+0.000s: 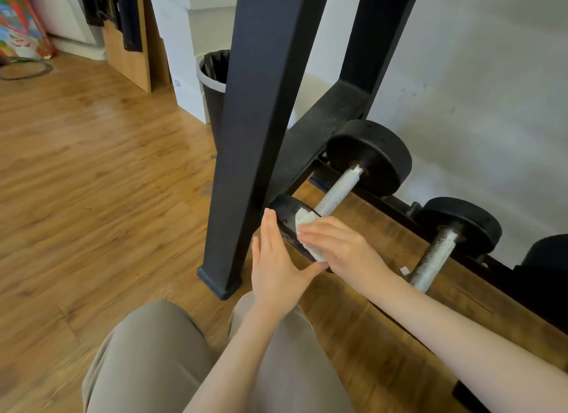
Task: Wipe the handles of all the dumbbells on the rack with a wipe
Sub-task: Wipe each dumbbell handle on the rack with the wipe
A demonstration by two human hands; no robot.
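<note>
**Wipe on near end plate of the first dumbbell, handle not yet covered**

Landmark: black square steel rack leg (246, 142).

- First black round-plate dumbbell with knurled steel handle (336, 189) lies just right of the leg, on the rack's low rails.
- Right hand (344, 249) presses the white folded wipe (307, 232) flat against the dumbbell's near plate (284, 209), fingers straight.
- Left hand (276, 265) is flat against the plate's outer face, fingers extended and holding nothing; looks like bracing.
- Step, as I read it: the wipe sits at the plate end. Next move calls for wrapping it round the knurled bar and sliding along it.
- Second knurled-handle dumbbell (436, 259) sits further right of the leg; wiped or not, can't tell.
- A third dark shape at the right edge is cut off. Near plates are mostly hidden by hands and arm. Upper rack tiers out of frame.
</note>
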